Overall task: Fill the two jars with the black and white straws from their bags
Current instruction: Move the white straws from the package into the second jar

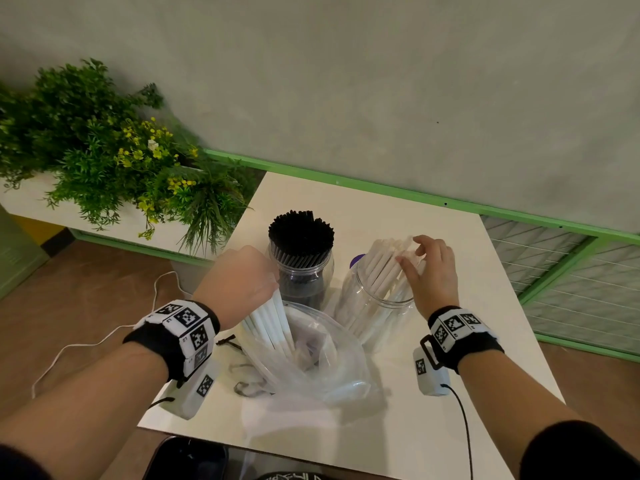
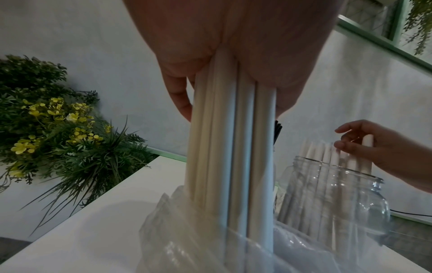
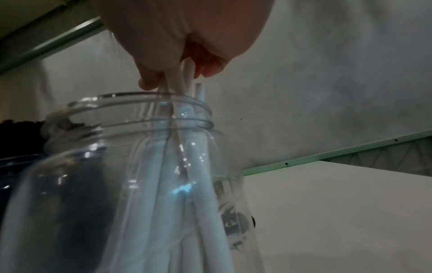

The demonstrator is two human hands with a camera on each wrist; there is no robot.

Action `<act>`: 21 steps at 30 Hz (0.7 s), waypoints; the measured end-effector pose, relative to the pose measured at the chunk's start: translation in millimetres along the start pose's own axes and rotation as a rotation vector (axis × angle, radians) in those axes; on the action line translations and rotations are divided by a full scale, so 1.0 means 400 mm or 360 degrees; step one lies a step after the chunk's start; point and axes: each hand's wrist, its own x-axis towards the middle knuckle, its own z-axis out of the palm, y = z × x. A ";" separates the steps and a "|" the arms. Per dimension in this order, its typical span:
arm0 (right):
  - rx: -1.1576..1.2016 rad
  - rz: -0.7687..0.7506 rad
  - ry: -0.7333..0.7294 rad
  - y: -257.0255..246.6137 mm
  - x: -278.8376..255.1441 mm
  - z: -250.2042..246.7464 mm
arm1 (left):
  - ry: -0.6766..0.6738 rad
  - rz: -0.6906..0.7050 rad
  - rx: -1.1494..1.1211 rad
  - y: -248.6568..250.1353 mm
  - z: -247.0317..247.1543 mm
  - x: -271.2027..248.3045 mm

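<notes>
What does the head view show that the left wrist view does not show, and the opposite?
Only the head view shows the jar of black straws, packed full, and both wristbands. Only the left wrist view shows from below how the left hand grips the white straw bundle. Both show the plastic bag, the right hand at the white-straw jar, and the plant.

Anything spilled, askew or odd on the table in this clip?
Nothing spilled. The white straws in the right clear jar lean in a loose fan against one side, unlike the upright black straws packed in the other jar. The right hand touches their tops; the left hand grips a bundle from the clear plastic bag.
</notes>
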 end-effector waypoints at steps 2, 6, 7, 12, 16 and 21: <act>-0.0005 0.0015 -0.0006 0.009 0.006 -0.004 | -0.0004 0.0000 0.0004 0.000 0.000 0.000; 0.0056 0.0034 -0.0012 0.017 0.023 -0.014 | 0.0008 -0.0001 0.0010 -0.001 0.001 0.001; 0.0058 0.0009 0.0006 0.018 0.027 -0.016 | 0.0009 -0.0001 0.0011 -0.001 0.001 0.002; 0.0037 -0.0017 0.0039 0.030 0.026 -0.027 | 0.0015 0.0007 0.0021 0.000 0.001 0.004; 0.0189 0.0364 0.0135 0.023 0.012 -0.044 | 0.0022 0.0009 0.0022 0.001 0.000 0.004; -0.0005 0.0106 0.0218 0.006 -0.009 -0.038 | 0.0027 0.0011 0.0014 0.005 0.001 0.006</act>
